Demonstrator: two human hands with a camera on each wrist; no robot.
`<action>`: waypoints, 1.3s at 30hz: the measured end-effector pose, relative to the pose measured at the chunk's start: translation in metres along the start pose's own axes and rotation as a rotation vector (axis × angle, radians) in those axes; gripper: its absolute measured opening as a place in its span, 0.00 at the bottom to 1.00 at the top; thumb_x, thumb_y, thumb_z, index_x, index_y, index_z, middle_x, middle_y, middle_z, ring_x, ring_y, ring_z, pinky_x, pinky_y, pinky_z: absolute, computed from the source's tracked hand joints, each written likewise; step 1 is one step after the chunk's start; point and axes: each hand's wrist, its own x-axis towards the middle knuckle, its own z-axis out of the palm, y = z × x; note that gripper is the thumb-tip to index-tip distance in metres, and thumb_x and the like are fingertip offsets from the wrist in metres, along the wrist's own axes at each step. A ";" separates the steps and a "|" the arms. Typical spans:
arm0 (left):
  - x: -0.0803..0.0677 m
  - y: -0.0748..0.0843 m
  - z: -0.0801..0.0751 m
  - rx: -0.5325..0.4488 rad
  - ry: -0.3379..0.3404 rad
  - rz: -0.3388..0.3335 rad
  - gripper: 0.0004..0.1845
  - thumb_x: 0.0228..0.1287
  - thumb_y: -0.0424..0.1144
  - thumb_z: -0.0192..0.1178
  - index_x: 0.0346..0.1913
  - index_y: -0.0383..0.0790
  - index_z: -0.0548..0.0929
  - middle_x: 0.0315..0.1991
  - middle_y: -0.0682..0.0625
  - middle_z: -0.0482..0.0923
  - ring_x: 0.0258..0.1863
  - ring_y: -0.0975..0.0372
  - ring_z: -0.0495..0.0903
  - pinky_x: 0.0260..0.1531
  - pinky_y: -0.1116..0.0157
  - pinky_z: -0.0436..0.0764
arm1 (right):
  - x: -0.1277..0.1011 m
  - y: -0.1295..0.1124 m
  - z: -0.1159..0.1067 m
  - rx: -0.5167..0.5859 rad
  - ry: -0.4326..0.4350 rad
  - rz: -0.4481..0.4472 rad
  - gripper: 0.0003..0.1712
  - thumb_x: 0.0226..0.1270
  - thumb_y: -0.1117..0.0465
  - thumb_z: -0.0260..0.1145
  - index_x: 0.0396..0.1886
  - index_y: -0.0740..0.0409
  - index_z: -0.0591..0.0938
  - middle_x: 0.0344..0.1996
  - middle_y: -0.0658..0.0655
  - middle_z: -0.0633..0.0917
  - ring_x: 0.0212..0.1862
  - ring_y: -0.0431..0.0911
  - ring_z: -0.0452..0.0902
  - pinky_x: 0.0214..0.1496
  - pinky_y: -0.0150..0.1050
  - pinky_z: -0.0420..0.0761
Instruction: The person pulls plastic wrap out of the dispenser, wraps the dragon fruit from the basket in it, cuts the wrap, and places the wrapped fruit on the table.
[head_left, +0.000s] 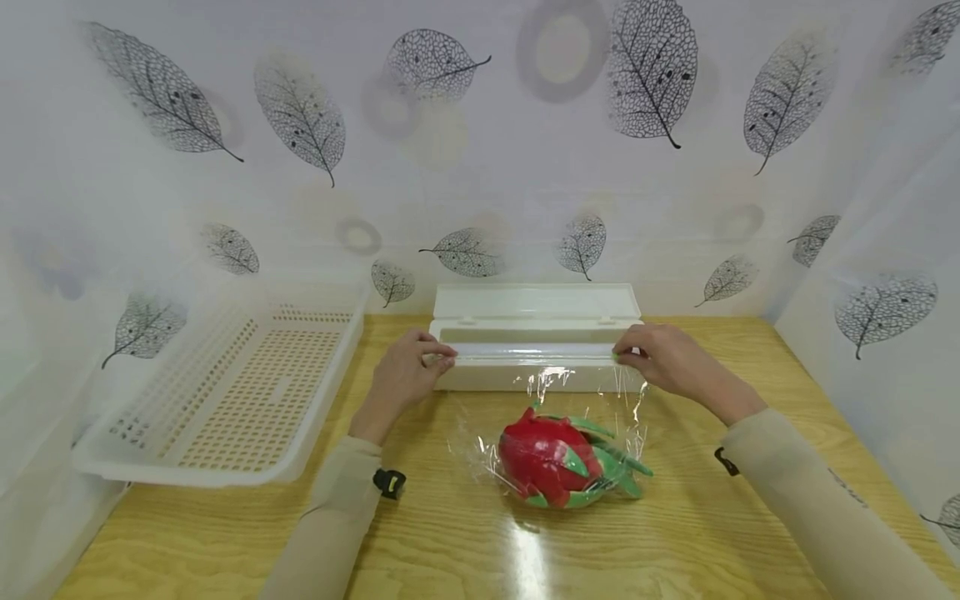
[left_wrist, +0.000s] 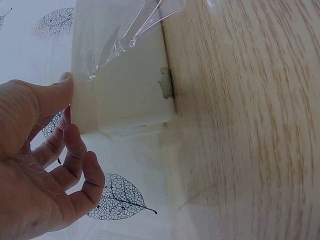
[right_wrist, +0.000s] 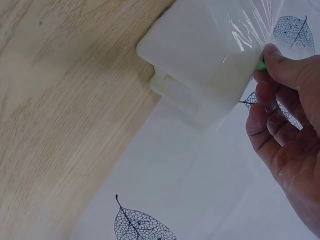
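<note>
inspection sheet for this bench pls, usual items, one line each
Surface: wooden table, glossy, glare at front.
Job's things: white cling-film dispenser, lid open; film sheet drawn forward over dragon fruit.
Clutter: white perforated basket, tilted at the left wall.
Hands: left hand and right hand at the dispenser's two ends.
Cables: nothing seen.
Surroundings: leaf-print sheeting on three sides.

red-green dragon fruit [head_left: 558, 460], white dispenser [head_left: 536, 337], leaf-patterned backdrop [head_left: 480, 150]
</note>
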 end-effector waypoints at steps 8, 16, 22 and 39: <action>0.001 -0.002 0.000 0.004 -0.002 -0.003 0.10 0.70 0.47 0.66 0.48 0.51 0.91 0.53 0.48 0.81 0.39 0.58 0.82 0.33 0.64 0.78 | -0.004 0.005 -0.001 -0.012 0.005 0.003 0.05 0.61 0.71 0.74 0.36 0.59 0.89 0.33 0.53 0.89 0.33 0.45 0.84 0.37 0.44 0.83; 0.000 -0.002 0.005 0.154 0.089 0.150 0.08 0.67 0.45 0.68 0.45 0.50 0.91 0.47 0.50 0.84 0.40 0.56 0.83 0.32 0.61 0.82 | -0.006 0.005 -0.002 -0.020 0.005 0.011 0.05 0.60 0.71 0.74 0.36 0.60 0.89 0.33 0.53 0.89 0.33 0.44 0.82 0.37 0.42 0.83; -0.004 -0.003 0.007 0.250 0.208 0.294 0.07 0.63 0.43 0.71 0.42 0.48 0.92 0.44 0.48 0.86 0.41 0.51 0.83 0.38 0.55 0.85 | -0.007 0.003 -0.003 -0.014 -0.024 0.035 0.05 0.62 0.69 0.73 0.37 0.59 0.89 0.34 0.53 0.90 0.34 0.45 0.84 0.38 0.44 0.84; -0.007 -0.005 0.009 0.242 0.286 0.323 0.06 0.63 0.43 0.72 0.42 0.48 0.92 0.41 0.50 0.86 0.38 0.52 0.82 0.34 0.57 0.84 | -0.011 0.005 -0.003 -0.011 0.026 0.026 0.05 0.61 0.69 0.74 0.37 0.58 0.89 0.33 0.51 0.90 0.31 0.41 0.81 0.35 0.39 0.82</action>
